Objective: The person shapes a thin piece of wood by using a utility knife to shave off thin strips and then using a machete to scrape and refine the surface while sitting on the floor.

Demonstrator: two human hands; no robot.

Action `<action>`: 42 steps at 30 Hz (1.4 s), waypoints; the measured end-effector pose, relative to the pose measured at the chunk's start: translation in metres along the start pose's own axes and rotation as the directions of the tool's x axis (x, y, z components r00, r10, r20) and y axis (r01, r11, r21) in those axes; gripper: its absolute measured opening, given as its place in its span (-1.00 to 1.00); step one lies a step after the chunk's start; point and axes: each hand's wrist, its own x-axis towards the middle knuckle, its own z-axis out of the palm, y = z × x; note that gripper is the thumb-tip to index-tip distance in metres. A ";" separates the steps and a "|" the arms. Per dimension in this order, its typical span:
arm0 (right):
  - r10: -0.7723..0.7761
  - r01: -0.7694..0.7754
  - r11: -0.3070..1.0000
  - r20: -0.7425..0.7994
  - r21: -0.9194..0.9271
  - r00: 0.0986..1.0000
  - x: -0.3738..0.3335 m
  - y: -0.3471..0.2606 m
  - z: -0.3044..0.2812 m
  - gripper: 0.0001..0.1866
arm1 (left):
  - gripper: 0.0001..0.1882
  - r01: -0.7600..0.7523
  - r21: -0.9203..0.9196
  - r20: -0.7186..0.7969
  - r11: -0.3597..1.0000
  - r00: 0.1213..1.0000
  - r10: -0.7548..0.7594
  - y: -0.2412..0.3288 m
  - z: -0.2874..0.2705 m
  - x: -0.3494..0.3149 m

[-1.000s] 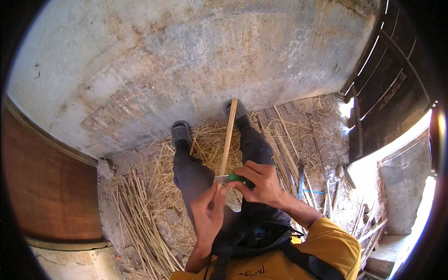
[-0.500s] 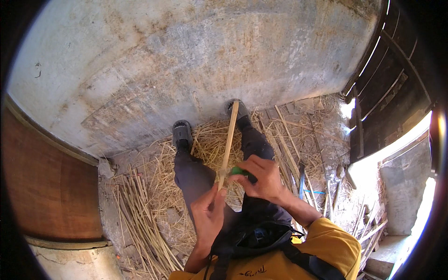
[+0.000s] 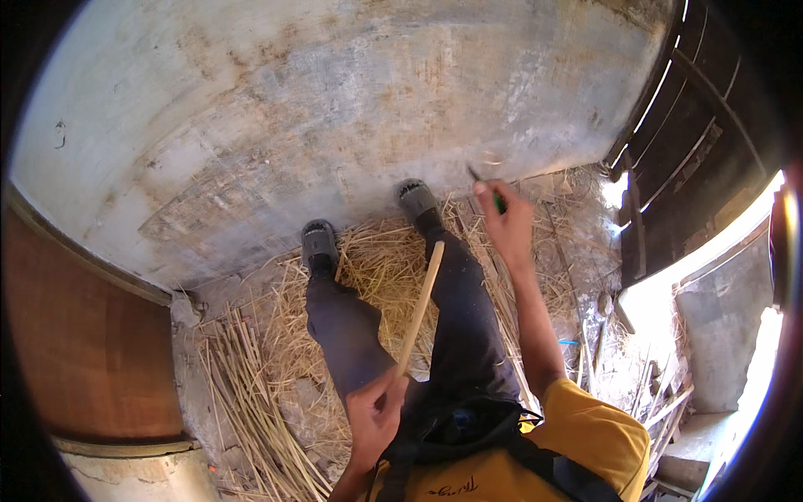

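A pale, slim bamboo strip (image 3: 422,304) slants up and away over my lap. My left hand (image 3: 375,418) is closed round its near end, thumb and fingers pinching it. My right hand (image 3: 512,230) is stretched forward beyond the strip's far end, gripping a small knife (image 3: 499,202) by its green handle. The knife's dark blade points away toward the wall, apart from the strip. A thin curled shaving (image 3: 492,157) seems to hang in the air just beyond the blade.
My two shoes (image 3: 319,240) rest near the base of a stained wall (image 3: 351,117). Shavings (image 3: 376,268) cover the floor between my legs. A bundle of thin strips (image 3: 259,410) lies at left, beside a brown wooden panel (image 3: 92,335). Dark slats (image 3: 703,142) stand at right.
My right hand has swept the knife forward and to the right, off the strip. My left hand has drawn the strip slightly back toward me. A shaving now shows past the blade.
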 end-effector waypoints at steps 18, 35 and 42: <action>-0.015 -0.541 0.598 0.683 0.592 0.731 -0.066 -0.051 0.001 -0.62 | -0.37 0.379 -0.290 0.393 0.879 0.884 -0.251 0.010 -0.004 0.047; 0.119 -0.615 0.398 0.627 0.680 0.770 -0.064 -0.042 0.010 -0.75 | -0.26 0.359 -0.384 0.680 0.851 0.733 -0.002 0.012 0.003 0.095; 0.222 -0.490 0.366 0.437 0.791 0.872 -0.011 -0.043 -0.007 -0.63 | -0.32 0.435 -0.404 0.745 0.805 0.667 0.014 -0.038 -0.007 0.052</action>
